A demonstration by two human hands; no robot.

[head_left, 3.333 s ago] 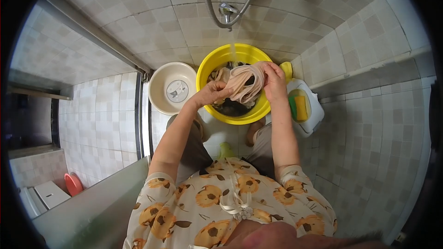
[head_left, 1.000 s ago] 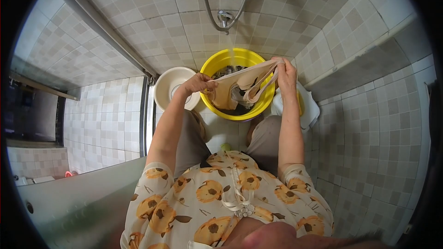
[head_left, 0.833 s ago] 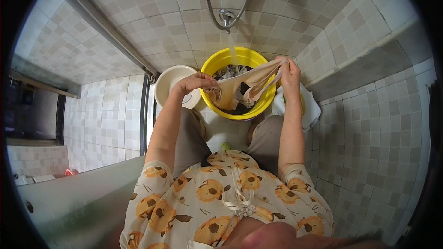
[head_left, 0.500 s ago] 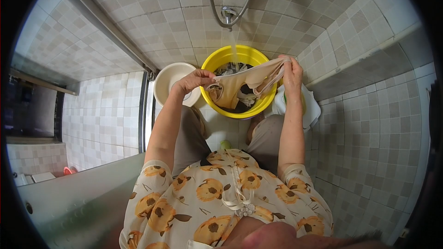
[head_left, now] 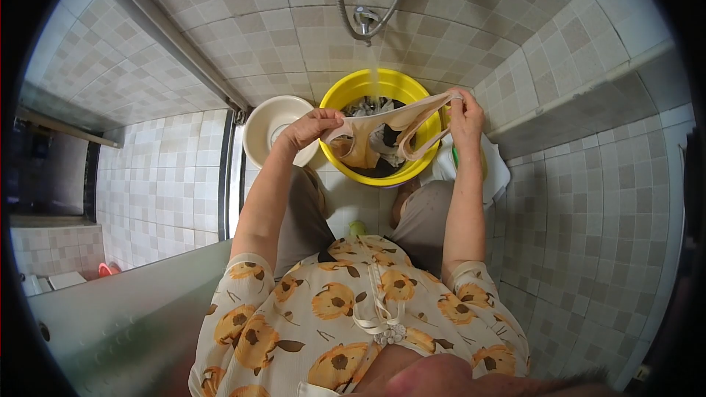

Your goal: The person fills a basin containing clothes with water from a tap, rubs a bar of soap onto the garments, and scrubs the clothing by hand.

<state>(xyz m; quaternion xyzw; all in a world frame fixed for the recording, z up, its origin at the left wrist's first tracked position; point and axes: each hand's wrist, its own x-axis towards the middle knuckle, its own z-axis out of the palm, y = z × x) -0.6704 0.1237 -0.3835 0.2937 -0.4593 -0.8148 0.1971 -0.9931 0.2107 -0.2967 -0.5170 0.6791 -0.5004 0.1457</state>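
Pale checkered tiles on walls [head_left: 220,22] and floor [head_left: 162,184]; frosted panel [head_left: 140,316] at left.

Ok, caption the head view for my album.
Left hand and right hand stretch a beige garment over a yellow tub under running water.

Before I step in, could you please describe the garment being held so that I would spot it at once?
Find the yellow tub under the running tap. Over it, the left hand and right hand stretch a pale peach garment, unlike the grey and black clothes lying inside.
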